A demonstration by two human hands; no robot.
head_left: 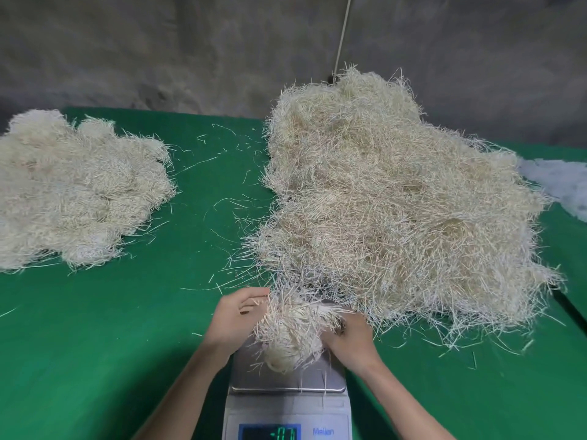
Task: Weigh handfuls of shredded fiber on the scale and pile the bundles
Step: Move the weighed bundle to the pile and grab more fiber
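Fiber bundle (287,338): over scale (287,384), between my hands.
Left hand (235,319): fingers curled into it.
Right hand (349,336): gripping its other side.

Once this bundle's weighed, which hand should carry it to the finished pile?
Left, probably. The left hand grips the bundle on the side facing the pile, which lies far left; the right hand holds the side by the loose heap.
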